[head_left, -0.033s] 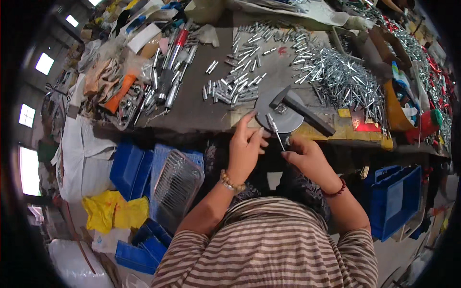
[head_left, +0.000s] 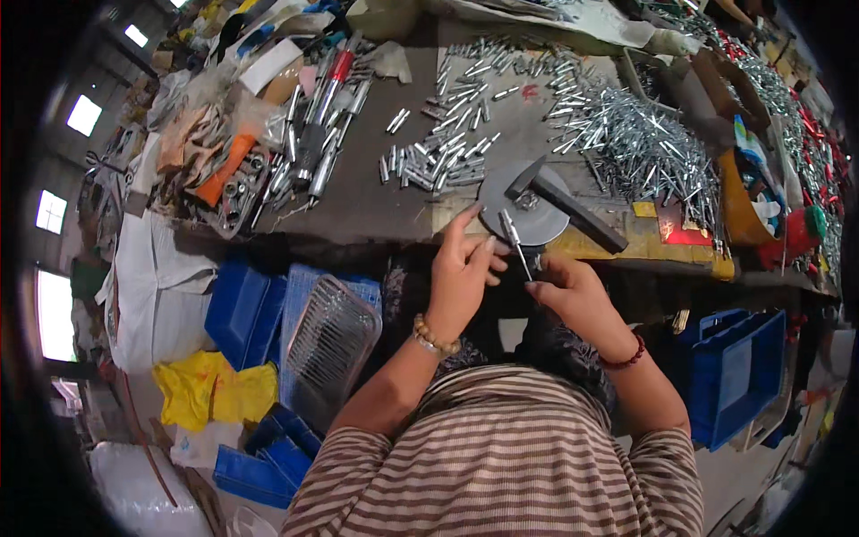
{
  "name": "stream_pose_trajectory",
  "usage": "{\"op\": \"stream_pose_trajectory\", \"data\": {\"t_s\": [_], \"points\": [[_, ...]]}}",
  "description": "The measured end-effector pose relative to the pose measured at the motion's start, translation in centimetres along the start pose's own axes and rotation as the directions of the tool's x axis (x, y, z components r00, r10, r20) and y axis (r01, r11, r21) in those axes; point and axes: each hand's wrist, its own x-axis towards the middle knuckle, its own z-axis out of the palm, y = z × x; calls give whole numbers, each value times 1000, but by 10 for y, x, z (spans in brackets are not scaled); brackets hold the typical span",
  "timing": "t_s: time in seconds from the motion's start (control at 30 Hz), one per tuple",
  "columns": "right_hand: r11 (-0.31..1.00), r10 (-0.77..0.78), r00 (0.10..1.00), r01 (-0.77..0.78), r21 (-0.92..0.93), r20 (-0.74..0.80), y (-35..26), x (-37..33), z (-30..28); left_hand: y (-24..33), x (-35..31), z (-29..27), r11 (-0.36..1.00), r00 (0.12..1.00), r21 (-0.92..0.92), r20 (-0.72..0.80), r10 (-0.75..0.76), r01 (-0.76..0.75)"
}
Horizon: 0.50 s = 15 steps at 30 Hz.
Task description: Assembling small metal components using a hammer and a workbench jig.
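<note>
My right hand point(head_left: 569, 288) pinches the lower end of a slim silver metal rod point(head_left: 512, 234), which tilts up and to the left. Its upper end is thicker and lies in front of a round grey disc point(head_left: 499, 201) at the bench's near edge. Just left of the rod, my left hand point(head_left: 463, 267) is open, index finger stretched toward the disc's rim and the other fingers loosely bent. Nothing shows in that hand. A hammer point(head_left: 577, 213) rests with its head on the disc, beside some tiny metal parts point(head_left: 528, 202).
Short silver pieces point(head_left: 438, 166) lie scattered behind the disc; a heap of thin rods point(head_left: 631, 143) is to the right. Tools and an orange-handled item point(head_left: 224, 172) crowd the left. Blue bins point(head_left: 738, 380) stand below on the right, others point(head_left: 242, 313) on the left.
</note>
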Motion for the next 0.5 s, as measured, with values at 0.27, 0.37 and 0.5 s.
{"op": "stream_pose_trajectory", "data": {"t_s": [0.27, 0.37, 0.5], "points": [[972, 80, 994, -93, 214, 70, 4, -11, 39, -14, -17, -16, 947, 997, -311, 55, -60, 75], [979, 62, 995, -76, 187, 82, -8, -19, 58, -23, -24, -25, 953, 999, -303, 35, -16, 26], [980, 62, 989, -86, 178, 137, -1, -23, 74, -27, -52, -66, 964, 998, -264, -70, -3, -15]]}}
